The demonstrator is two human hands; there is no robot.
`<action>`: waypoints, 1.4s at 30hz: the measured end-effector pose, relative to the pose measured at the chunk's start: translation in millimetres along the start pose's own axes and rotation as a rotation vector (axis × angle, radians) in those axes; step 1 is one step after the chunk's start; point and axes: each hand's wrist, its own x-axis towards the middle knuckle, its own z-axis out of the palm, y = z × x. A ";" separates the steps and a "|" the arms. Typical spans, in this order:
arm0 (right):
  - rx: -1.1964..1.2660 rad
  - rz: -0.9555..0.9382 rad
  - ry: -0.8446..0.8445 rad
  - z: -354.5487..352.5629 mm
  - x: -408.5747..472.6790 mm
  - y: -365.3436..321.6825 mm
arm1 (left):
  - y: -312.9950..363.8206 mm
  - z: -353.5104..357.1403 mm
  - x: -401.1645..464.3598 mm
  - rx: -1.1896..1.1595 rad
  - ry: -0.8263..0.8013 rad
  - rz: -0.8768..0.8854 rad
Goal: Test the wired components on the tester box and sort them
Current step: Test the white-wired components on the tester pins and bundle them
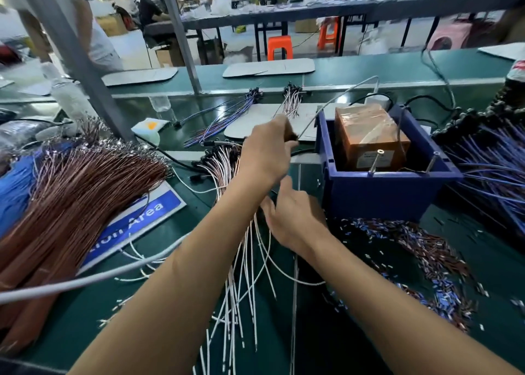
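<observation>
My left hand is raised over the bench and grips a small dark wired component at its fingertips, just left of the tester box. The tester box is brown, wrapped in film, and sits inside a blue bin with two metal pins at its front edge. My right hand lies lower, palm down, with its fingers curled into the pile of white-and-pink wired components; what they hold is hidden. Two sorted bunches lie behind: blue-wired and pink-wired.
A thick bundle of copper-brown wires fills the left, over a blue "Area" sign. Blue-wired parts heap up at the right. Loose blue and brown wire ends lie at the front right. A grey post stands behind.
</observation>
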 end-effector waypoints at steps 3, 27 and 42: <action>0.152 -0.025 -0.008 -5.6 -6.1 6.0 | 22.5 -23.6 -17.4 -0.205 -0.052 0.129; 0.105 -0.598 0.734 -154.1 -63.6 -7.1 | 94.7 -109.5 -48.2 -1.858 0.116 0.068; -0.170 -0.565 0.478 -144.0 -68.4 95.4 | 107.0 11.1 -100.3 -1.653 0.081 -0.104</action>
